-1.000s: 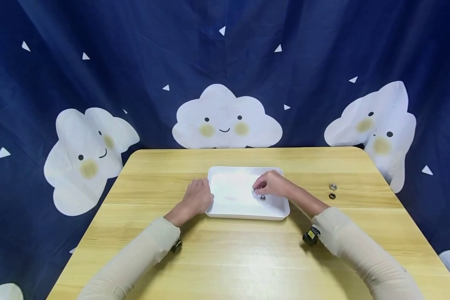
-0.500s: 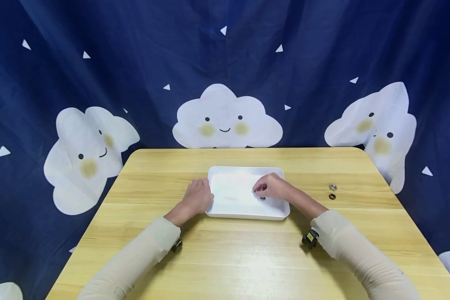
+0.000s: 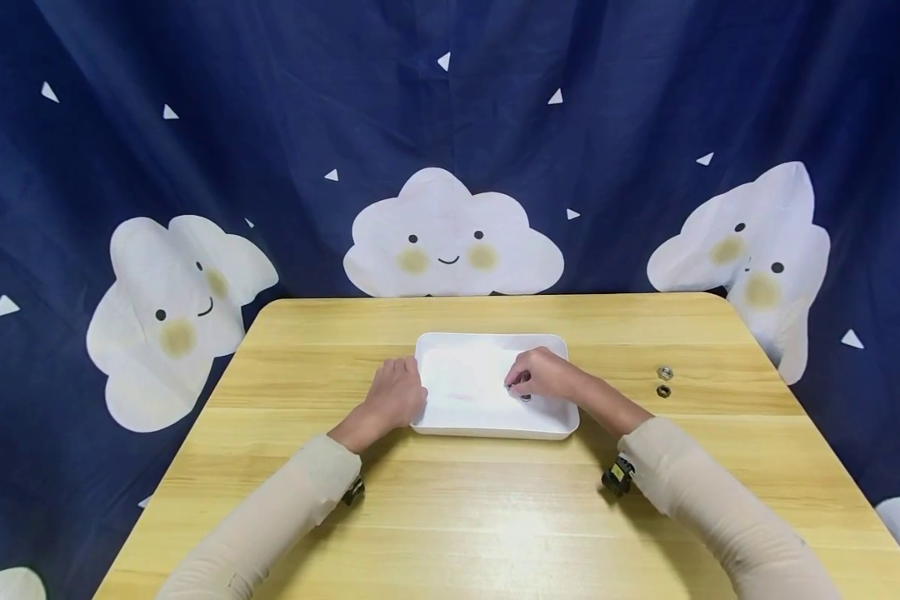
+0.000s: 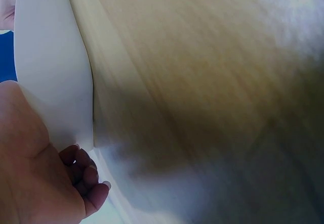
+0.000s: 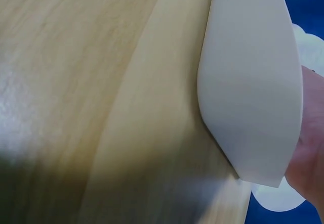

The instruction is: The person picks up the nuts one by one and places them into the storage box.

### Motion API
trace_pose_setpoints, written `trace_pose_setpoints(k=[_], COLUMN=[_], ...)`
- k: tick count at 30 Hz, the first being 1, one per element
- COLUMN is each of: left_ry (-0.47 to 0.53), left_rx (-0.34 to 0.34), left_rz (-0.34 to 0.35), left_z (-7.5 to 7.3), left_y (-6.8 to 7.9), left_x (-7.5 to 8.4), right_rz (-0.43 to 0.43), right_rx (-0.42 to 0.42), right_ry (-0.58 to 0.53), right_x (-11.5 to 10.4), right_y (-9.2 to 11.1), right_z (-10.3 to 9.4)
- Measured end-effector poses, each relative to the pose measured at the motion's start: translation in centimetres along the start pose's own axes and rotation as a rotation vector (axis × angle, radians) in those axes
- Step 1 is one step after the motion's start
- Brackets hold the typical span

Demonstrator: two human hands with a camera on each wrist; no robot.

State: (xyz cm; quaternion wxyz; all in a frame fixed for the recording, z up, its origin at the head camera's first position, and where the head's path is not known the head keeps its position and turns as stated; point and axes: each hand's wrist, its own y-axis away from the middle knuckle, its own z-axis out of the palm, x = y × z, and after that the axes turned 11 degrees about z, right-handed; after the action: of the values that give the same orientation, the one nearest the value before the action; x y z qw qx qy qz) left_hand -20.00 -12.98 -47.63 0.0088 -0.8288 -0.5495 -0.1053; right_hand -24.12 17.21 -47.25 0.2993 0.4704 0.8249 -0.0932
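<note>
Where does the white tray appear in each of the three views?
Head: the white tray lies at the table's centre, between both hands.
Left wrist: its outer wall fills the upper left, above the left hand.
Right wrist: its wall stands at the right, beside the right hand.
Shared landmark: the wooden table.

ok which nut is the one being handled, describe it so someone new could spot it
Start at the white tray in the middle of the wooden table. Over its right half, the right hand pinches a small metal nut, with another nut lying just beneath. Unlike the two loose nuts out on the table's right side, it sits at the fingertips.
</note>
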Motion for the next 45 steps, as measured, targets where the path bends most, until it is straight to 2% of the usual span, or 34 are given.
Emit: trace_pose_setpoints(k=[7,14,19,29,35,39,45], left_ry=[0.014,0.014,0.018,0.024,0.038,0.039,0.036], left_rx=[-0.021,-0.014,0.001,0.006,-0.001,-0.004,0.017], left_rz=[-0.014,-0.001,0.016,0.017,0.012,0.007,0.009], left_z=[0.0,-0.1,0.0,-0.1,0.7,0.6,0.2], left_y=[-0.1,-0.2,-0.1,0.2,0.2,0.2,0.1], left_x=[-0.1,-0.1,0.0,0.1,0.1,0.1,0.1], right_rz=[0.041,0.005,-0.018,-0.042,0.007,0.023,0.039], right_rx=[-0.049,-0.034,0.024,0.114,0.17,0.249,0.377], right_ry=[0.033,0.087,0.109,0.059,0.047,0.027,0.041], right_x=[-0.7,-1.0,-1.0,-0.7,0.2,1.2,2.3], right_y=[0.1,0.1,0.8,2.4,4.1,5.3,7.2], right_z=[-0.4,-0.6,-1.0,-2.4,-2.7,-3.0,-4.5])
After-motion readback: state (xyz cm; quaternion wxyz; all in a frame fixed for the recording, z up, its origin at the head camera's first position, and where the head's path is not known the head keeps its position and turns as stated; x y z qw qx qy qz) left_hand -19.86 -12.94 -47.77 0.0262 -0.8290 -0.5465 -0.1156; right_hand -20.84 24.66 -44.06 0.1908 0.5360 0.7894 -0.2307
